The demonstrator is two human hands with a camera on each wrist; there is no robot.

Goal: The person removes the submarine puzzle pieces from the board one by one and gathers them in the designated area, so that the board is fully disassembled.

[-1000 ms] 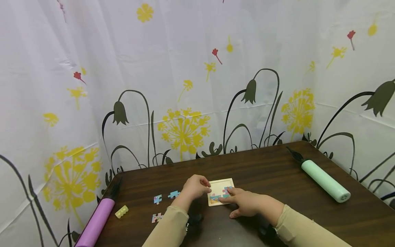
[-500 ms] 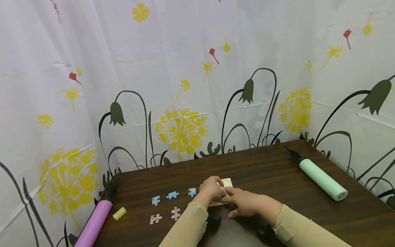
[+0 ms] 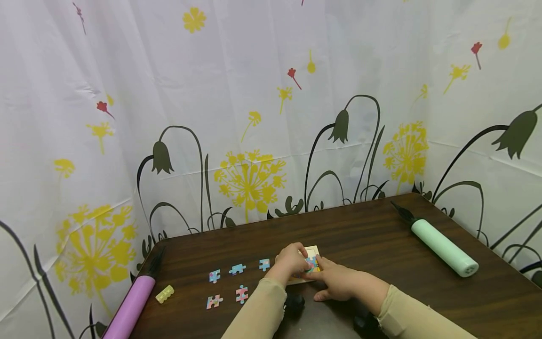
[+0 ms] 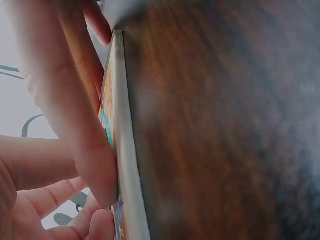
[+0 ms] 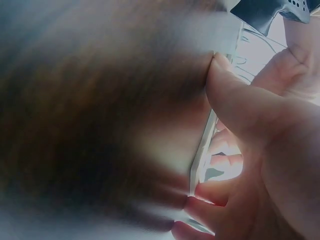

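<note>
A small wooden puzzle tray (image 3: 312, 250) lies on the table, largely covered by both hands. Pink and blue jigsaw pieces (image 3: 313, 262) show inside it between the fingers. My left hand (image 3: 291, 260) reaches over the tray from the left, its fingertips down on the pieces. In the left wrist view, a straight finger (image 4: 75, 110) presses just inside the tray's pale edge (image 4: 127, 130). Against the tray's right side rests my right hand (image 3: 340, 281), fingers extended and thumb on the table. The right wrist view shows its fingers spread along the tray's edge (image 5: 201, 155).
Several loose jigsaw pieces (image 3: 242, 294) lie left of the tray. Farther left are a yellow block (image 3: 164, 294) and a purple pump (image 3: 130, 306). A mint-green pump (image 3: 443, 246) lies at the right of the dark wooden table (image 3: 360, 226). A printed curtain (image 3: 237, 61) hangs behind.
My left hand has moved right from the tray's left edge to over its pieces, uncovering loose pieces on the table. My right hand stays at the tray's right side.
</note>
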